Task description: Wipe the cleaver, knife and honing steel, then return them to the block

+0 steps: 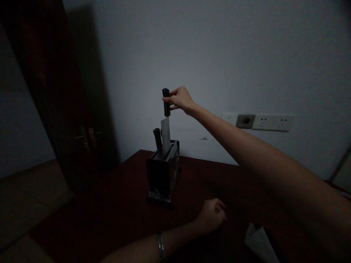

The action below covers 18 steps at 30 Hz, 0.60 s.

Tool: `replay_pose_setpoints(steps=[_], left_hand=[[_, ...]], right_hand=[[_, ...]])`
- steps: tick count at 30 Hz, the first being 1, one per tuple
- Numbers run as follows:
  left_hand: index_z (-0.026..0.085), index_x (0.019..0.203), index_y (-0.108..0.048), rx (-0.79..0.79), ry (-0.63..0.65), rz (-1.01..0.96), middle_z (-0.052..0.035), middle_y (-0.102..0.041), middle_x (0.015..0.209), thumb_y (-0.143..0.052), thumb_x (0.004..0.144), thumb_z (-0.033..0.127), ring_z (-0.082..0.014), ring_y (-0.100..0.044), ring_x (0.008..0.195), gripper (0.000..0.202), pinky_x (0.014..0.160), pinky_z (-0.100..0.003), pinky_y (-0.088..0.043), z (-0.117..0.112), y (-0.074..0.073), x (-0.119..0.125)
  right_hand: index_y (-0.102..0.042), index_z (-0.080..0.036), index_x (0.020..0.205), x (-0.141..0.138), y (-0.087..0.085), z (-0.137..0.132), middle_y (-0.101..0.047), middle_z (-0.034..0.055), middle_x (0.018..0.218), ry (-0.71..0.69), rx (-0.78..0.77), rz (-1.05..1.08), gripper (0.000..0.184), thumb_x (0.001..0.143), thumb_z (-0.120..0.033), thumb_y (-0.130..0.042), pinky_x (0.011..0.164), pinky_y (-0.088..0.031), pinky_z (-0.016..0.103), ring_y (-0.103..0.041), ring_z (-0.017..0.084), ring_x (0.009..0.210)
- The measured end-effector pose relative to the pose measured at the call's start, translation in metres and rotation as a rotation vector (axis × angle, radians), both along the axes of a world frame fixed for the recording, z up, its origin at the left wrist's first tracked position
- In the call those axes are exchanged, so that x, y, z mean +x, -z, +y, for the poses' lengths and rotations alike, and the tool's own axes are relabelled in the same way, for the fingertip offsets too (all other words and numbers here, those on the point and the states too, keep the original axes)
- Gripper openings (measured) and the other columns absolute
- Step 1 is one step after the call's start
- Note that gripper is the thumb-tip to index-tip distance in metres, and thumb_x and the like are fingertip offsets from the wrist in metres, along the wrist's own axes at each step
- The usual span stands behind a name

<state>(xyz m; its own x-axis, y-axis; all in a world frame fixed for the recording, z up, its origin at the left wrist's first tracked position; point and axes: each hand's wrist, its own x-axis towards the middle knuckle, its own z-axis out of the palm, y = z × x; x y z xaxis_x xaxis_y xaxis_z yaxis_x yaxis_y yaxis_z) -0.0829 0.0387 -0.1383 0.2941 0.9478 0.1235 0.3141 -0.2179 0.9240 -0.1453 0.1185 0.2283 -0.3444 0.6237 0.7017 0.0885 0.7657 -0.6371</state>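
My right hand (181,98) pinches the black handle of a knife (166,133), held upright between thumb and fingers. The knife's wide blade points down, its lower end inside a slot of the dark knife block (159,173). Beside that blade, another black-handled knife (157,138) stands in the block. A further dark handle behind the blade is mostly hidden. My left hand (211,216) rests on the table, to the right of the block and apart from it. Its fingers are curled in, with nothing visible in them. A bracelet (161,246) circles the left wrist.
The block stands on a dark red table (131,215) against a pale wall. A whitish flat thing (260,241) with a dark side lies at the lower right; its kind is unclear. Wall sockets (271,122) sit behind my right forearm. A dark door (82,109) is at left.
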Motion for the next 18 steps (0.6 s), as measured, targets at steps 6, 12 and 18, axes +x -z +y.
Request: replay_pose_setpoints(steps=[6,12,18], left_hand=[[0.01,0.095,-0.058,0.006,0.004,0.003,-0.0035,-0.063,0.066,-0.041,0.068,0.014,-0.0111,-0.054,0.056,0.033,0.05,-0.019,-0.037,0.003,0.005,0.001],[0.01,0.094,-0.058,0.017,0.002,-0.006,-0.0035,-0.062,0.065,-0.041,0.068,0.014,-0.0115,-0.054,0.055,0.031,0.048,-0.019,-0.037,0.003,0.006,0.001],[0.009,0.095,-0.059,0.009,0.004,0.017,-0.0039,-0.062,0.064,-0.041,0.068,0.014,-0.0116,-0.054,0.055,0.033,0.049,-0.02,-0.037,0.001,-0.001,0.0]], right_hand=[[-0.061,-0.006,0.071,-0.002,0.01,0.002,-0.057,0.0053,0.063,0.012,-0.013,-0.019,0.012,0.065,-0.016,-0.067,0.062,-0.057,0.041,-0.06,0.019,0.07],[-0.063,-0.005,0.073,-0.001,0.022,0.002,-0.059,0.0069,0.065,0.024,-0.027,-0.033,0.015,0.064,-0.017,-0.068,0.059,-0.057,0.039,-0.06,0.019,0.068],[-0.065,-0.004,0.077,-0.002,0.037,0.005,-0.062,0.0079,0.069,0.04,-0.033,-0.075,0.02,0.065,-0.02,-0.067,0.057,-0.057,0.034,-0.061,0.017,0.065]])
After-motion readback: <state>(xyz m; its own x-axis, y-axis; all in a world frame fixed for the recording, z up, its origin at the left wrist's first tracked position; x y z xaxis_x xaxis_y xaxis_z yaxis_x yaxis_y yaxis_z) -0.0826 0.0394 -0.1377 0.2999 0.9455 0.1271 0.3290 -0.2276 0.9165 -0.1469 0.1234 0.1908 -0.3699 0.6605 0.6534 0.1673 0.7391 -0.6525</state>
